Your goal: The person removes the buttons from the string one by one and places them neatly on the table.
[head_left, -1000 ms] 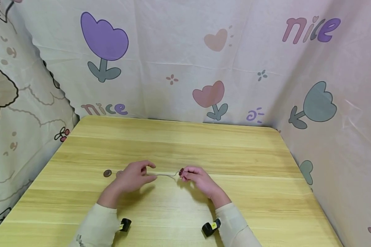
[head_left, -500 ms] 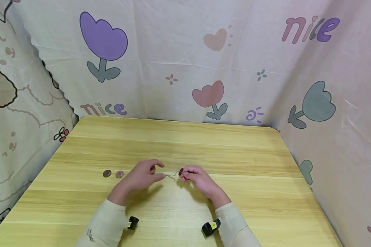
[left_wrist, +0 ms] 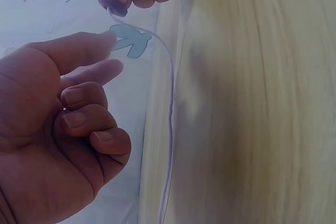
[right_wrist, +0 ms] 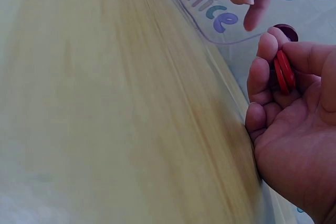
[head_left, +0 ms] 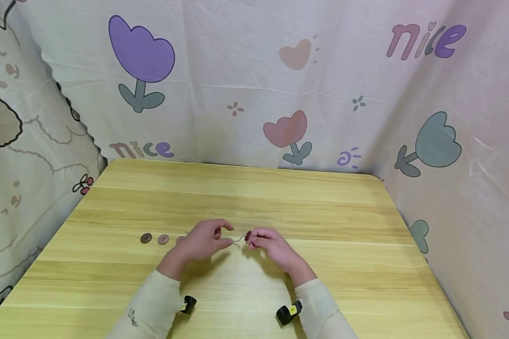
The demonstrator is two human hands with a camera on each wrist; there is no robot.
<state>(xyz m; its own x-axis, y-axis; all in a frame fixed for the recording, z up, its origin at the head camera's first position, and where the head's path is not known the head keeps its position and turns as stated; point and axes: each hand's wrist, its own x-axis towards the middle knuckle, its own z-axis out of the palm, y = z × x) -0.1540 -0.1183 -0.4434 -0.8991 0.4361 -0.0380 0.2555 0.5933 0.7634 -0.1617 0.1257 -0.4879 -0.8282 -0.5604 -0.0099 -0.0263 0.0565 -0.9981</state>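
My right hand (head_left: pixel 272 245) pinches a dark red button (right_wrist: pixel 287 32) at its fingertips. Two bright red buttons (right_wrist: pixel 284 73) sit stacked in the same hand, between thumb and fingers. A thin pale string (left_wrist: pixel 171 93) runs from the dark red button down to the table. Facing the button, my left hand (head_left: pixel 203 241) has its thumb and index finger stretched out apart, with nothing between them; the other fingers curl inward. In the left wrist view, the fingertips are apart from string and button. The head view has the left hand covering part of the string.
To the left on the wooden table (head_left: pixel 246 197) lie a dark brown button (head_left: pixel 146 238), a pinkish-brown button (head_left: pixel 163 239) and another pinkish button (head_left: pixel 180 240) partly behind the left hand. A patterned curtain (head_left: pixel 220 56) borders the table's back and sides.
My left hand has moved right toward the right hand, uncovering the pinkish buttons on the table. The right hand stays where it was, with its buttons.
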